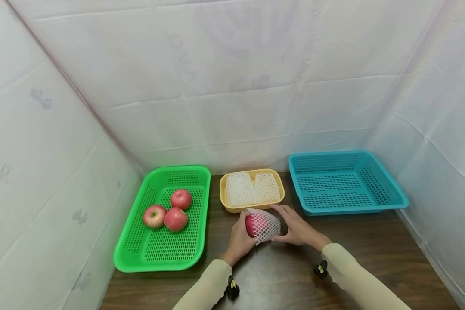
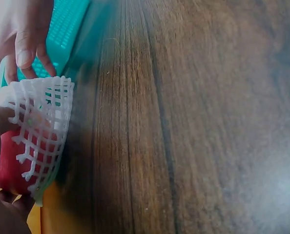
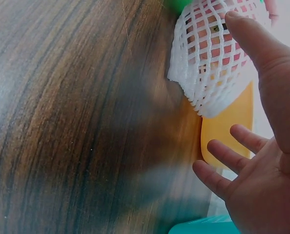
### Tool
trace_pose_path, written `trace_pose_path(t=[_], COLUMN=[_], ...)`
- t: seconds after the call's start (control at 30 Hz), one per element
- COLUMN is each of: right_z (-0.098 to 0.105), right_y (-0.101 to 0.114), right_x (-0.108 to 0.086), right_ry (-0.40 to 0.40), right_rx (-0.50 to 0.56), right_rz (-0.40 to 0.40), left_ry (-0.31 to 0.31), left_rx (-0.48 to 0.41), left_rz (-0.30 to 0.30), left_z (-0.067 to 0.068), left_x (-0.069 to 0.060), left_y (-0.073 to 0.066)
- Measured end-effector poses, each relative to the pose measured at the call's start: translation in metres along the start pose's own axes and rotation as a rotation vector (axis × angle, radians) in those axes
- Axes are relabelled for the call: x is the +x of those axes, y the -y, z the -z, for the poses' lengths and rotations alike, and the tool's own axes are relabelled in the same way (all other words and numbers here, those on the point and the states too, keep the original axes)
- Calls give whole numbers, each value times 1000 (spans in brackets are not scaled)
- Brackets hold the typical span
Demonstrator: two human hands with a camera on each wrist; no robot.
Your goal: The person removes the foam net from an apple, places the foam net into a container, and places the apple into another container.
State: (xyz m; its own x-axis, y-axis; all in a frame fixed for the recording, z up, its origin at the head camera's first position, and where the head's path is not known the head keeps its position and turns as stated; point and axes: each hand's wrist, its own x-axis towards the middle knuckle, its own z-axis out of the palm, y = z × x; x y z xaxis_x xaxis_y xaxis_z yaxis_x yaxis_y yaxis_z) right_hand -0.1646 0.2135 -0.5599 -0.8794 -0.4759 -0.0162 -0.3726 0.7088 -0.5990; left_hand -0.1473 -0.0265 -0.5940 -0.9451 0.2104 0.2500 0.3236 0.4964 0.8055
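Note:
A red apple [image 1: 250, 225] is partly inside a white foam fruit net [image 1: 270, 227] above the table, in front of the yellow tray. My left hand [image 1: 239, 241] grips the apple from the left, fingers and thumb around its uncovered end. In the left wrist view, red skin of the apple [image 2: 9, 163] shows beside the net's [image 2: 43, 129] cut edge. On the other side is my right hand [image 1: 297, 229], fingers spread. Its thumb lies at the net [image 3: 203, 53] in the right wrist view, the other fingers apart from it; whether the thumb touches cannot be told.
A green basket [image 1: 199, 254] on the left holds three apples [image 1: 176, 219]. The small yellow tray [image 1: 223, 193] at the back middle contains two stacks of white foam nets [image 1: 241, 189]. At the back right stands a blue basket [image 1: 387, 181]. White sheets [image 1: 232, 120] enclose the wooden table [image 1: 279, 280].

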Motion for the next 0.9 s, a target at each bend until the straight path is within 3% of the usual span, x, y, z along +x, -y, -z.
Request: trace_pose_path(t=[0.2, 0.5, 0.73, 0.9], right_z=[0, -3, -7, -7], right_y=[1, 8, 9, 8], right_x=[2, 5, 7, 10], right_ry=[-5, 2, 9, 10], right_rx=[2, 12, -24, -32], right_rz=[6, 38, -25, -7], left_ry=[-44, -40, -32, -27], left_rx=[-3, -4, -5, -8], left_rz=[4, 17, 41, 53], left_z=[1, 3, 6, 9], left_x=[1, 0, -3, -5], left_y=[4, 7, 6, 6])
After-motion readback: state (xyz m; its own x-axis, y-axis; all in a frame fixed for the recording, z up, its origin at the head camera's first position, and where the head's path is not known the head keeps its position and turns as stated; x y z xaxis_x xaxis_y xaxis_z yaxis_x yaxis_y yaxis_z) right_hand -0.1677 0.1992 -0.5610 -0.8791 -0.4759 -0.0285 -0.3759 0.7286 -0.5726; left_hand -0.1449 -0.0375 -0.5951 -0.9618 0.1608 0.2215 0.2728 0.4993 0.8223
